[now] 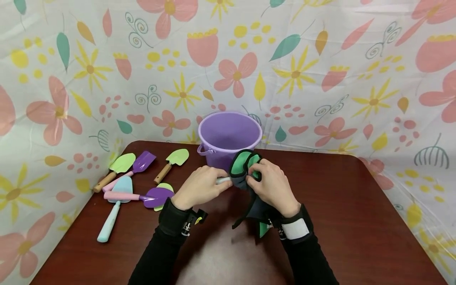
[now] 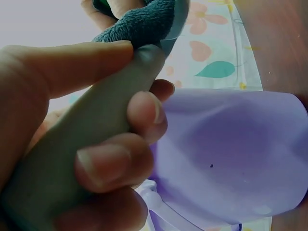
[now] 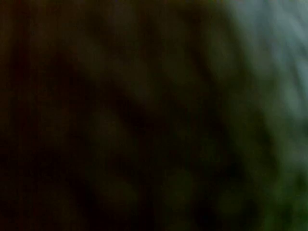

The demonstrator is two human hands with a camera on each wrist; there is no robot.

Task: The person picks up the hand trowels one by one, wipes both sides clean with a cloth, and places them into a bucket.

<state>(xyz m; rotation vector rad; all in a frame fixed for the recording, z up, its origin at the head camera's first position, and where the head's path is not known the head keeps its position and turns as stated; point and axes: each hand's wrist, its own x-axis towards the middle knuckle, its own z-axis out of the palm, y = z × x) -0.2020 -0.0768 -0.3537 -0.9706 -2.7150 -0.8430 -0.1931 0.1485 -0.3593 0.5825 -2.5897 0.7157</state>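
Over the table's middle, my left hand [image 1: 202, 185] grips the pale handle [image 1: 223, 180] of a small garden tool. The tool's head is hidden inside a grey and green cloth [image 1: 243, 167]. My right hand [image 1: 271, 185] pinches that cloth around the head, and the cloth's tail hangs down by the right wrist. In the left wrist view my fingers [image 2: 115, 163] curl round the pale handle [image 2: 62, 168], with the grey cloth [image 2: 142, 23] at its tip. Just behind both hands stands a purple bucket [image 1: 229, 132] [image 2: 231, 154]. The right wrist view is dark and blurred.
Several toy garden tools lie at the table's left: a green trowel [image 1: 117, 168], a purple shovel [image 1: 139, 163], a small green trowel [image 1: 173, 160], a light blue trowel [image 1: 114, 208] and a pink-handled purple spade [image 1: 142, 196]. The dark red table [image 1: 356, 206] is backed by a floral sheet.
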